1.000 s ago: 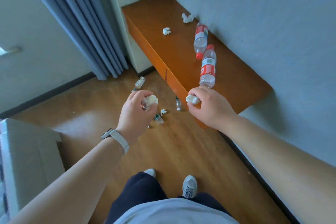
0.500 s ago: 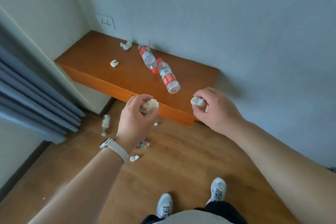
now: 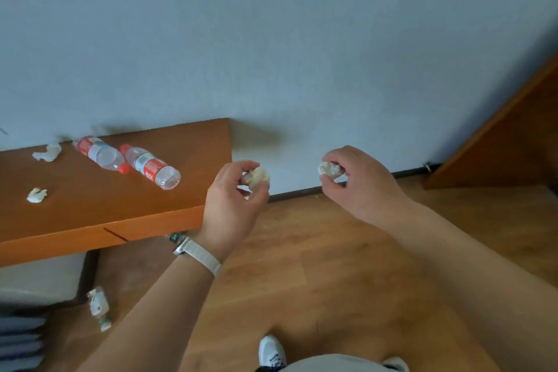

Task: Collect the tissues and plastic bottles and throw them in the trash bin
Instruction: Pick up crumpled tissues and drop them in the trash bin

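My left hand (image 3: 232, 205) pinches a crumpled white tissue (image 3: 258, 177) between thumb and fingers. My right hand (image 3: 359, 187) holds a second white tissue ball (image 3: 328, 168) the same way. Both hands hover above the wooden floor, right of the orange desk (image 3: 90, 211). On the desk lie two clear plastic bottles with red labels (image 3: 101, 154) (image 3: 152, 167) and two more crumpled tissues (image 3: 47, 153) (image 3: 36, 195). A small plastic bottle (image 3: 99, 308) lies on the floor under the desk's left part. No trash bin is in view.
A pale blue wall fills the top half. A brown wooden door or panel (image 3: 507, 142) stands at the right. Grey curtain folds (image 3: 21, 341) show at the bottom left. My white shoe (image 3: 271, 352) is at the bottom on the wooden floor (image 3: 317, 266).
The view has swung to the right, so the desk has slid to the left and a wooden door has come in at the right. Both hands still grip their tissues.
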The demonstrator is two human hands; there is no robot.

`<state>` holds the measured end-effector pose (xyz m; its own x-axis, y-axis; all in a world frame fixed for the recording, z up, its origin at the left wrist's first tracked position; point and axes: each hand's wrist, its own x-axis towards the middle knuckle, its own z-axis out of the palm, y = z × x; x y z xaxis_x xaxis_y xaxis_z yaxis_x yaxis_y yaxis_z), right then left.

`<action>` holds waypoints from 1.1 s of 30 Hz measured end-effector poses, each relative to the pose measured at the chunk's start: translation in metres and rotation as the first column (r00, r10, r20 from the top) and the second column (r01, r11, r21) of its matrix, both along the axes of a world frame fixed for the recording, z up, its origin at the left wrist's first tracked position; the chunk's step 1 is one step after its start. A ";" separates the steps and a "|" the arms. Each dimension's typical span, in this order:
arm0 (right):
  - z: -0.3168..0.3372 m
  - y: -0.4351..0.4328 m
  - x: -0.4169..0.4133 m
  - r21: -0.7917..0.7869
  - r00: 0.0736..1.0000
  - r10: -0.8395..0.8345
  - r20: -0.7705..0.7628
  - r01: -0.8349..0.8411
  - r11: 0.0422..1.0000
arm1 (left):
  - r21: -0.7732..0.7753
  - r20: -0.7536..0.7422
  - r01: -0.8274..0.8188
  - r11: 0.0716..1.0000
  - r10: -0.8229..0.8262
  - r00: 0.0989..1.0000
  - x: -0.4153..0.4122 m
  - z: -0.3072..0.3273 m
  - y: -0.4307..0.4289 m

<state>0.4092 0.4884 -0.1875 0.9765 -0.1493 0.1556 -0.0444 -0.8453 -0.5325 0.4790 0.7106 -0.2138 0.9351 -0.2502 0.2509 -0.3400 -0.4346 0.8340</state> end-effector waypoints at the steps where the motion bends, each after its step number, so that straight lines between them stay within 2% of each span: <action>1: 0.003 -0.016 -0.014 0.001 0.999 -0.047 -0.007 0.047 0.999 | -0.010 -0.007 0.029 1.000 -0.029 1.000 -0.005 0.002 -0.020; 7: 0.008 -0.131 -0.131 0.047 0.949 -0.315 -0.010 0.315 0.948 | -0.050 -0.174 0.219 0.975 -0.224 0.959 -0.073 0.004 -0.161; 13: 0.009 -0.242 -0.254 0.057 0.850 -0.526 0.021 0.524 0.850 | 0.003 -0.002 0.447 0.895 -0.447 0.895 -0.156 0.027 -0.306; 19: 0.012 -0.327 -0.364 0.074 0.724 -0.689 0.031 0.686 0.724 | 0.043 0.055 0.630 0.776 -0.631 0.774 -0.244 0.039 -0.431; 29: 0.011 -0.398 -0.497 0.161 0.464 -0.884 0.053 0.870 0.466 | 0.158 0.136 0.821 0.549 -0.836 0.532 -0.345 0.049 -0.562; 33: 0.003 -0.411 -0.522 0.148 0.387 -0.922 -0.007 0.912 0.382 | 0.183 0.073 0.855 0.485 -0.874 0.480 -0.360 0.042 -0.594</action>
<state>-0.1127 0.0769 -0.1842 0.2214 -0.9671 0.1254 -0.7171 -0.2486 -0.6511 0.1193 0.1161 -0.1715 0.1861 -0.9451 0.2685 -0.6977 0.0653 0.7134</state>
